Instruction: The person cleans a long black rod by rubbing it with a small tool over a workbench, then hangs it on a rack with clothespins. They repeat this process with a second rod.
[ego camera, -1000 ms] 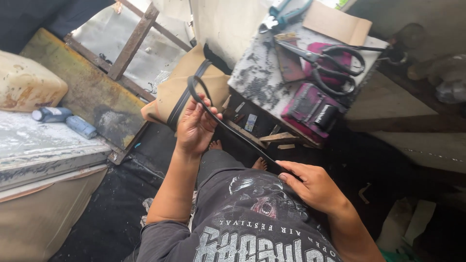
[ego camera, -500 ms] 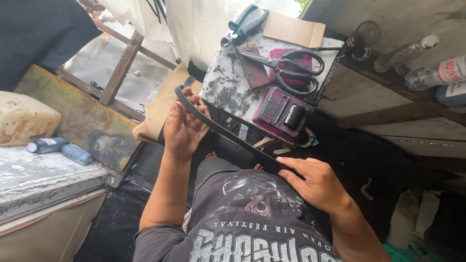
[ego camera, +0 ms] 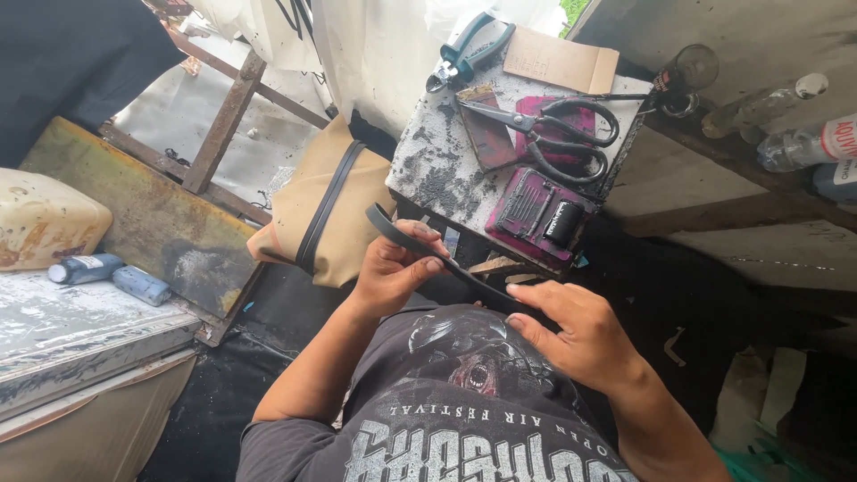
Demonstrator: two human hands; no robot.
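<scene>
Black strap point(ego camera: 451, 265) stretched between both hands, just below the stained counter point(ego camera: 428, 170) edge. Left hand point(ego camera: 393, 268) pinching its curled end, right hand point(ego camera: 580, 335) pressing fingers flat on the other. Scissors point(ego camera: 553, 134) well clear above.

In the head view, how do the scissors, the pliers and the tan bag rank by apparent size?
1. tan bag, clearly largest.
2. scissors.
3. pliers, smallest; they lie farther from the camera, so this last gap is unsure.
</scene>
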